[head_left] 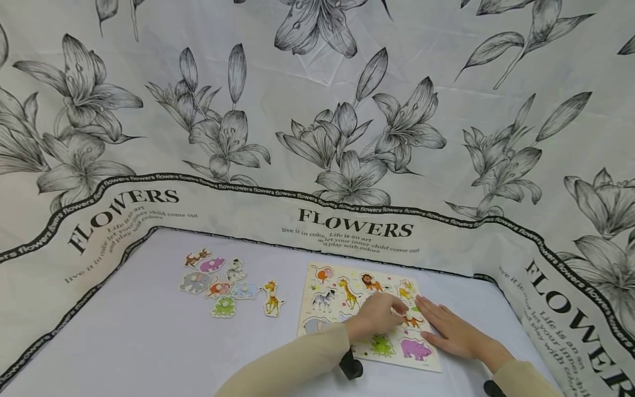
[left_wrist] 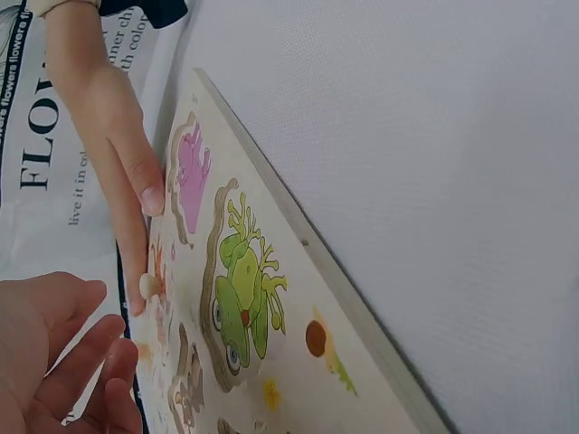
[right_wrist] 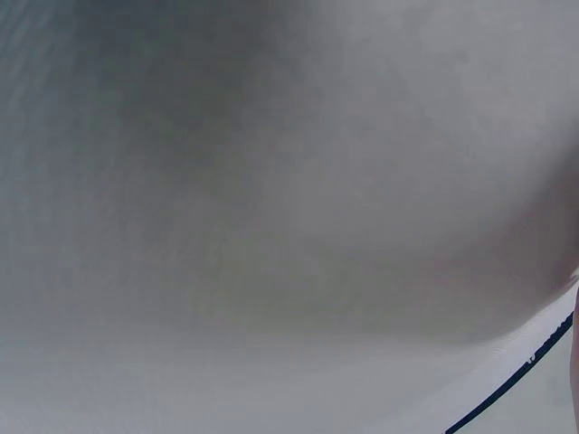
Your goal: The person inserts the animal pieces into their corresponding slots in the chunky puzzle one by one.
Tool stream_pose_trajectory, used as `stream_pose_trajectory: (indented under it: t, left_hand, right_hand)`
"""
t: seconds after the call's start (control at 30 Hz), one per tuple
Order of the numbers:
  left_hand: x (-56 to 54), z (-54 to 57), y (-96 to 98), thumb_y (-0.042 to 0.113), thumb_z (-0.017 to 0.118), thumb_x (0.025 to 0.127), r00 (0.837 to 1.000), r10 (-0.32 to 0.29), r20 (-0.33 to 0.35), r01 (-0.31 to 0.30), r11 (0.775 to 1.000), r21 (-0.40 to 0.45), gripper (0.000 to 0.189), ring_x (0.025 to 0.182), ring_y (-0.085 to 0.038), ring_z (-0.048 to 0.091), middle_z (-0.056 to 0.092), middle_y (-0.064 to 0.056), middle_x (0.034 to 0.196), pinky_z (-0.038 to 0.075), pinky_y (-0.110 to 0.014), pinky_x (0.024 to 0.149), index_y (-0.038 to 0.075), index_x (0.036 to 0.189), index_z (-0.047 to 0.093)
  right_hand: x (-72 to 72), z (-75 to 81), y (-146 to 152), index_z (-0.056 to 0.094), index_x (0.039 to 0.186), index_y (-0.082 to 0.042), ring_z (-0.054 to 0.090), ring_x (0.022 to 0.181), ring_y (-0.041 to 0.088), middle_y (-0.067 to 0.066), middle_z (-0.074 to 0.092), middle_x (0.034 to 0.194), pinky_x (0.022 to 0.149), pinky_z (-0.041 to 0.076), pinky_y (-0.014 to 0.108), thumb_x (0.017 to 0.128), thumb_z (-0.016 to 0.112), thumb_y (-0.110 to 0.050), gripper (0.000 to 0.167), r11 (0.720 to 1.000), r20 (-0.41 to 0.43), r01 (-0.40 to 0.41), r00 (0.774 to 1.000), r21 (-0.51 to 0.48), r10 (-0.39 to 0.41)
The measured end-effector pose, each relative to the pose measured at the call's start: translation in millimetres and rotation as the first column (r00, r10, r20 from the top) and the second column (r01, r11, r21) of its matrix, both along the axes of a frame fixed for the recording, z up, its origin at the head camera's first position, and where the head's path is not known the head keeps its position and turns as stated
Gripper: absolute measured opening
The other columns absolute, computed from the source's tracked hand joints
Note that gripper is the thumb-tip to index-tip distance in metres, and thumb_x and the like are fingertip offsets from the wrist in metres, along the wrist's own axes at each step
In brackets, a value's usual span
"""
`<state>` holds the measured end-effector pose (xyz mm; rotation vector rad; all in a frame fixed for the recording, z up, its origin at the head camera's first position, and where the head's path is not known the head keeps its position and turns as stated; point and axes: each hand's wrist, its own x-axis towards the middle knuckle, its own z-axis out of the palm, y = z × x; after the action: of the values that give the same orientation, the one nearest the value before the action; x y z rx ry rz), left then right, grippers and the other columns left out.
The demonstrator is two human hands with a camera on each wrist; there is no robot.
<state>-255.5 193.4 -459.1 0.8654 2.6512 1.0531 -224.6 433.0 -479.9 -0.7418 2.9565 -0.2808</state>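
A wooden animal puzzle board [head_left: 364,357] lies on the white cloth, with a green frog [left_wrist: 242,298] and a purple hippo [head_left: 415,348] pictured near its front edge. Above the board's middle right is my left hand [head_left: 376,315], its fingers loosely bent and nothing held. Just beyond those fingertips, a small pale knob [left_wrist: 150,287] stands up from an orange animal piece [head_left: 413,320]. My right hand [head_left: 453,331] rests at the board's right edge with fingers extended. The right wrist view shows only blurred pale cloth and a sliver of skin.
Left of the board lie several loose animal pieces: a giraffe [head_left: 272,299], a frog piece [head_left: 224,307], an elephant [head_left: 194,282], a zebra [head_left: 236,270] and others close together. Behind rises a flower-printed cloth [head_left: 354,229] with a black border.
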Motion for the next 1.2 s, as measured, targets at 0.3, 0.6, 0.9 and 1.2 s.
stream_pose_trajectory:
  t: [0.3, 0.6, 0.9, 1.2]
  left_hand:
    - [3.7, 5.3, -31.0, 0.018, 0.068, 0.088, 0.999, 0.026, 0.046, -0.031, 0.992, 0.126, 0.025, 0.090, -0.003, 0.064, 0.070, 0.008, 0.108, 0.048, -0.015, 0.075, 0.021, 0.113, 0.070]
    - [-1.6, 2.1, -53.6, 0.014, 0.069, 0.087, 0.999, 0.048, 0.001, -0.047, 0.984, 0.174, 0.026, 0.072, 0.003, 0.053, 0.072, 0.002, 0.104, 0.042, -0.014, 0.064, 0.017, 0.113, 0.070]
    - [-4.6, 4.9, -80.2, 0.014, 0.069, 0.087, 0.996, 0.090, -0.021, -0.084, 0.978, 0.191, 0.027, 0.075, 0.003, 0.056, 0.073, 0.001, 0.103, 0.044, -0.014, 0.066, 0.015, 0.113, 0.070]
    - [-7.9, 7.3, -110.2, 0.011, 0.068, 0.086, 0.988, 0.138, -0.065, -0.123, 0.972, 0.202, 0.026, 0.068, 0.002, 0.052, 0.073, -0.002, 0.101, 0.041, -0.014, 0.059, 0.015, 0.112, 0.071]
  right_hand:
    - [1.1, 0.7, -1, 0.030, 0.150, -0.005, -0.010, 0.129, -0.022, 0.018, 0.030, 0.155, 0.101, -0.013, 0.000, 0.097, 0.048, -0.047, 0.069, 1.000, -0.014, -0.003, 1.000, 0.000, 0.003]
    - [0.1, -2.3, 0, 0.031, 0.149, -0.005, -0.010, 0.129, -0.021, 0.019, 0.032, 0.154, 0.099, -0.014, -0.001, 0.096, 0.049, -0.046, 0.069, 1.000, -0.046, -0.015, 0.999, 0.001, 0.015]
    - [-0.1, -2.2, -2, 0.033, 0.148, -0.003, -0.012, 0.129, -0.024, 0.021, 0.035, 0.152, 0.100, -0.014, -0.001, 0.096, 0.051, -0.044, 0.068, 1.000, -0.095, -0.029, 0.995, 0.006, 0.029]
    - [0.3, -5.2, 0, 0.033, 0.148, -0.004, -0.013, 0.130, -0.024, 0.022, 0.037, 0.150, 0.100, -0.015, -0.001, 0.097, 0.051, -0.043, 0.067, 0.999, -0.127, -0.049, 0.991, 0.013, 0.050]
